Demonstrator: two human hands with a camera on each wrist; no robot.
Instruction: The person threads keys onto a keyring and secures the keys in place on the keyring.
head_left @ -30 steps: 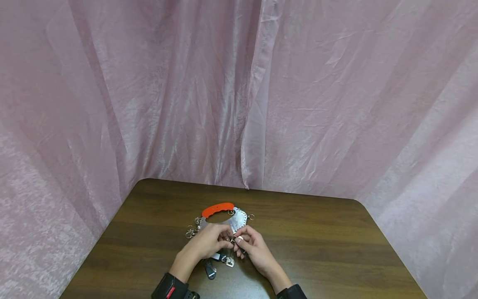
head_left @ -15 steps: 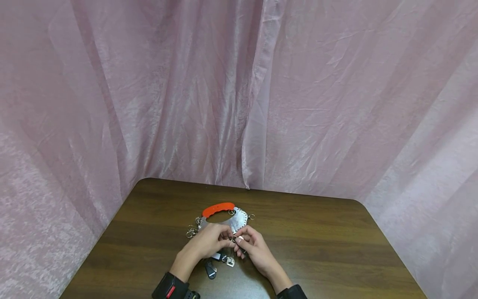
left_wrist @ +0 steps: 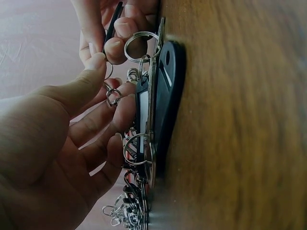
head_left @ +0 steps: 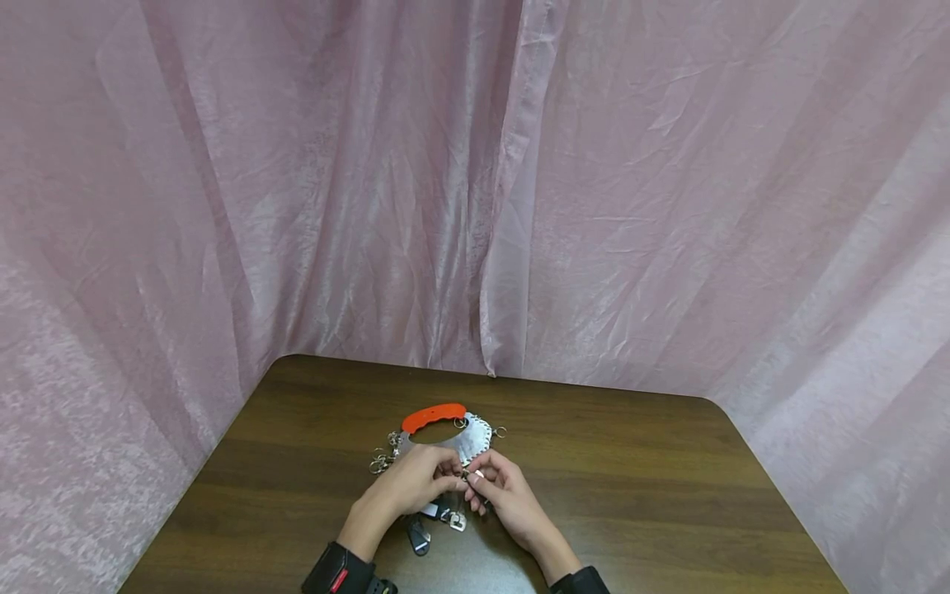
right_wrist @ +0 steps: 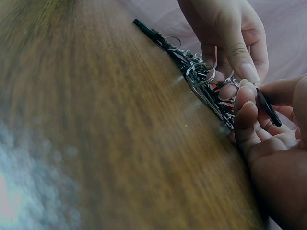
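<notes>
In the head view my left hand (head_left: 416, 478) and right hand (head_left: 512, 499) meet fingertip to fingertip at the near side of a silver metal plate (head_left: 472, 439) with an orange grip (head_left: 434, 415). With thumb and finger, the left hand pinches a small split ring (left_wrist: 111, 72), which has a metal clasp (left_wrist: 113, 96) hanging from it. A thin black key tag (right_wrist: 267, 108) is pinched by the right hand, its edge up against the left thumb. The far side of the tag is hidden by fingers.
Below the left hand, a black teardrop-shaped tag (head_left: 419, 536) and a metal piece (head_left: 456, 520) lie on the wooden table (head_left: 653, 478). Several split rings (head_left: 380, 464) hang off the plate's left side, and another ring (head_left: 500, 431) off its right. A pink curtain (head_left: 386, 206) hangs behind.
</notes>
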